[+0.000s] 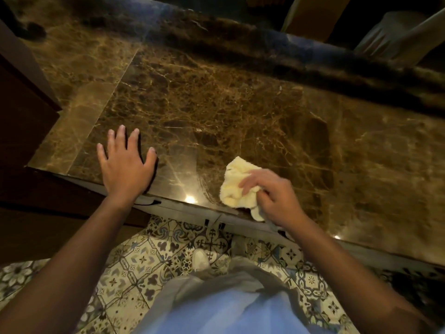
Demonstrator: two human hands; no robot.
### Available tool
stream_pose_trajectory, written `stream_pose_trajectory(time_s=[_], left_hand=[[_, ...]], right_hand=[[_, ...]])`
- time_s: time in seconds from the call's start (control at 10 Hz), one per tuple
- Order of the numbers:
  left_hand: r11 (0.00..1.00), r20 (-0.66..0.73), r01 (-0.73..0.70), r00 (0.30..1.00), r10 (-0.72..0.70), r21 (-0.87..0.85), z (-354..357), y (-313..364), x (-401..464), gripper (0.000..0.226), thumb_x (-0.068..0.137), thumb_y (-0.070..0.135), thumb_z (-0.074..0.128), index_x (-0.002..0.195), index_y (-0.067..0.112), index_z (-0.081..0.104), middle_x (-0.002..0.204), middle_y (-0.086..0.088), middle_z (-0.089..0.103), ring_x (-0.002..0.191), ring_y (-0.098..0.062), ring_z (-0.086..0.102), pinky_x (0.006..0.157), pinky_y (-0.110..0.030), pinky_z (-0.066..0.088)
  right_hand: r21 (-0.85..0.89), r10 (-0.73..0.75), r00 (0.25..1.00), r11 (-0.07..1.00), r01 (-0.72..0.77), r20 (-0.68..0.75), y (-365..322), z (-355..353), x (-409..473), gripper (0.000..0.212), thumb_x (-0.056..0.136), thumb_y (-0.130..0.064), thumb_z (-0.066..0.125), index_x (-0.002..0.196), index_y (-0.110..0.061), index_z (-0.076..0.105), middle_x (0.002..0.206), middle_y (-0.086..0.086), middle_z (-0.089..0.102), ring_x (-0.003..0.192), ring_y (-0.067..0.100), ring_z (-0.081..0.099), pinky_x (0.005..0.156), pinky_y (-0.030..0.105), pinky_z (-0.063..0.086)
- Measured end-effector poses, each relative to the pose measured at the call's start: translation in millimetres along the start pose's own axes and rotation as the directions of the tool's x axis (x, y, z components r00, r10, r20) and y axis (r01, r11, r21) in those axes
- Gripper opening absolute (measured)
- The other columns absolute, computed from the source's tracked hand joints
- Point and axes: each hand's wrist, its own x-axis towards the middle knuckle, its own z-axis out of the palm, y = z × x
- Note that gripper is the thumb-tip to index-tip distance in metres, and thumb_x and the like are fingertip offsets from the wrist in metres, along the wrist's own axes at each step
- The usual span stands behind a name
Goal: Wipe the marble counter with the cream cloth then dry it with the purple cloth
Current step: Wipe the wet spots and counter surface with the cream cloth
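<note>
The brown veined marble counter (240, 104) fills the upper part of the head view. My right hand (272, 196) is shut on the bunched cream cloth (237, 186), which lies on the counter right at its near edge, with a corner hanging over. My left hand (125, 162) rests flat on the marble to the left, fingers spread, holding nothing. No purple cloth is in view.
A dark wooden cabinet (21, 112) borders the counter on the left. A raised dark marble ledge (265, 44) runs along the far side, with pale fabric (395, 37) beyond it. Patterned floor tiles (149, 259) and my foot lie below the counter edge.
</note>
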Motion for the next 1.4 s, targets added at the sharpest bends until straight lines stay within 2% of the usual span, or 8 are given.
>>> stream_pose_trajectory(time_s=[0.2,0.3,0.4,0.6,0.8,1.0,1.2,1.4], left_hand=[[1.0,0.004,0.001,1.0,-0.001,-0.009,1.5,0.3,0.3,0.065,0.099,0.05,0.04,0.154,0.015,0.038,0.167,-0.015,0.026,0.157,-0.034,0.016,0.123,-0.059,0.009],[1.0,-0.001,-0.005,1.0,0.005,-0.014,0.4,0.7,0.2,0.065,0.099,0.049,0.04,0.154,0.015,0.038,0.167,-0.016,0.027,0.157,-0.034,0.016,0.123,-0.059,0.009],[1.0,-0.013,-0.008,1.0,0.008,-0.015,0.6,1.9,-1.0,0.064,0.099,0.048,0.041,0.154,0.014,0.038,0.166,-0.016,0.028,0.156,-0.035,0.017,0.123,-0.059,0.01],[1.0,-0.008,-0.006,1.0,0.006,-0.014,1.3,1.4,0.1,0.064,0.099,0.048,0.039,0.153,0.014,0.038,0.167,-0.017,0.028,0.157,-0.035,0.016,0.123,-0.06,0.01],[1.0,-0.011,0.002,1.0,-0.002,-0.021,0.4,2.5,-0.6,0.063,0.1,0.047,0.039,0.153,0.014,0.039,0.167,-0.016,0.028,0.157,-0.035,0.016,0.123,-0.06,0.009],[1.0,-0.006,0.002,1.0,-0.002,-0.023,0.1,2.1,-0.9,0.063,0.1,0.047,0.039,0.154,0.014,0.039,0.167,-0.016,0.028,0.157,-0.035,0.016,0.123,-0.059,0.009],[1.0,-0.017,0.001,1.0,-0.001,-0.017,0.3,2.4,-0.9,0.063,0.099,0.047,0.04,0.153,0.015,0.04,0.166,-0.016,0.029,0.156,-0.035,0.018,0.123,-0.059,0.01],[1.0,-0.008,-0.007,1.0,0.007,-0.017,1.3,-0.4,-1.1,0.064,0.099,0.048,0.039,0.153,0.014,0.039,0.167,-0.016,0.028,0.156,-0.035,0.017,0.123,-0.059,0.009]], right_hand=[[0.067,0.337,0.835,0.937,-0.343,-0.436,33.8,-73.0,-17.2,0.038,0.096,-0.011,0.051,0.118,-0.036,0.069,0.12,0.001,0.069,0.099,0.02,0.065,0.078,0.037,0.051],[-0.064,0.402,0.824,0.884,-0.463,-0.4,35.1,-52.7,-51.2,0.04,0.102,-0.034,0.049,0.142,-0.033,0.054,0.152,0.002,0.052,0.139,0.028,0.048,0.109,0.054,0.044],[-0.161,0.309,0.897,0.914,-0.372,-0.317,13.9,-13.6,-75.5,0.044,0.101,-0.039,0.047,0.143,-0.033,0.054,0.16,-0.013,0.032,0.149,0.01,0.022,0.12,0.059,0.022],[-0.426,0.039,0.999,0.903,-0.045,-0.021,-25.6,60.8,-37.8,0.043,0.103,-0.049,0.042,0.145,-0.041,0.051,0.163,-0.007,0.039,0.158,0.022,0.017,0.126,0.056,0.004],[-0.632,0.019,1.0,0.775,-0.025,-0.016,-26.3,75.5,41.6,0.047,0.1,-0.056,0.042,0.144,-0.041,0.051,0.162,0.001,0.042,0.152,0.031,0.03,0.119,0.054,0.022],[-0.696,0.014,0.986,0.706,-0.126,-0.164,1.3,13.4,55.1,0.038,0.092,-0.05,0.059,0.12,-0.026,0.071,0.118,0.007,0.066,0.104,0.031,0.058,0.081,0.041,0.043],[-0.619,-0.059,0.996,0.785,0.0,-0.074,-29.2,65.2,-16.1,0.035,0.09,-0.047,0.061,0.119,-0.029,0.069,0.116,0.002,0.066,0.104,0.021,0.056,0.08,0.031,0.032],[-0.429,-0.205,0.977,0.878,0.213,0.066,-54.5,68.2,-15.0,0.036,0.09,-0.046,0.061,0.117,-0.025,0.073,0.108,0.003,0.07,0.095,0.019,0.06,0.078,0.032,0.042]])
